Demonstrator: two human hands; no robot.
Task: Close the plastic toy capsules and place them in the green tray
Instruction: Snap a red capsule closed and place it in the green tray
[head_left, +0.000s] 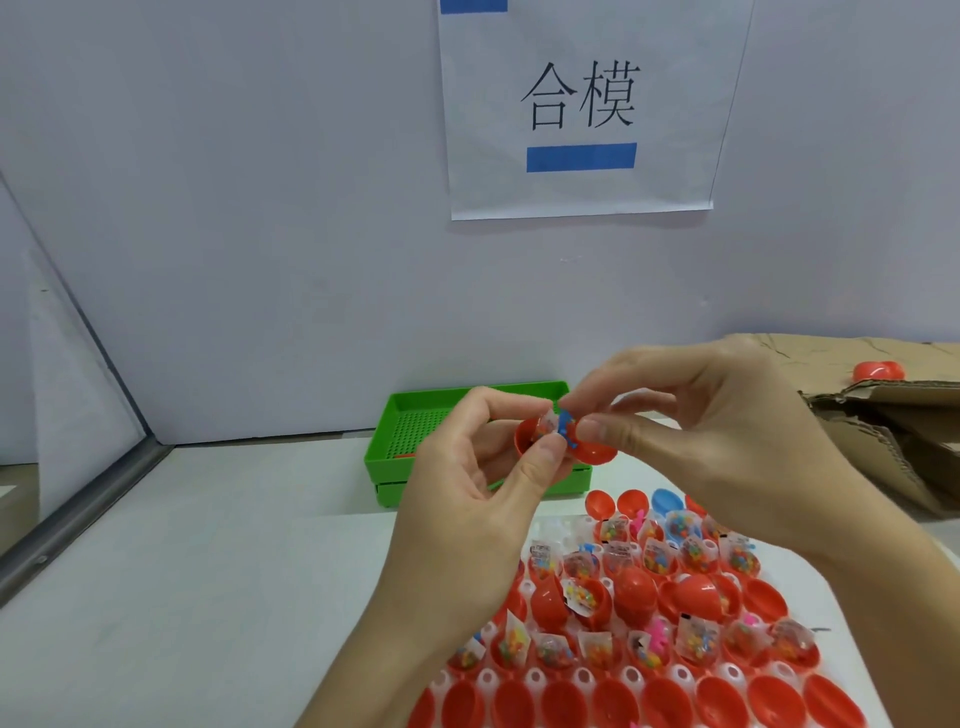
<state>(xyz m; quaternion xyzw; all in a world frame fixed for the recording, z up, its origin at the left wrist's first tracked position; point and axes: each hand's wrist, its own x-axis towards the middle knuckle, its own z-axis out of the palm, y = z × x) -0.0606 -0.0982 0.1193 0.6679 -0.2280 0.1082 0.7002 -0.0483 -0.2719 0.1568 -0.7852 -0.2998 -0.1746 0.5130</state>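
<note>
A person's two bare hands work one red toy capsule (563, 439) above a white table (208, 545), seen from a head-worn camera. At left, a metal-framed glass partition (78, 415) meets the table edge. The left hand (478, 499) curls its thumb and fingers around the capsule's left red half (525, 435), gripping it. Between the two halves sit a small clear packet and a blue toy piece (565, 426), still exposed, so the capsule is not closed. The right hand (727, 431) pinches the right red half (597, 452) between thumb and fingertips.

Behind the hands, one green tray (415, 415) with a perforated floor rests against the pale wall; something red lies on its floor, too hidden to identify. One paper sign (582, 109) on the wall above carries two printed characters and two blue bars, one cut off at the top edge.

In the foreground, one white holder sheet (535, 678) carries rows of red capsule halves (613, 699), too many and too overlapped to count exactly; many hold clear packets of coloured beads (696, 636). One blue half (667, 500) stands out in the far row. At right, flattened cardboard (893, 415) bears one more red piece (878, 371).
</note>
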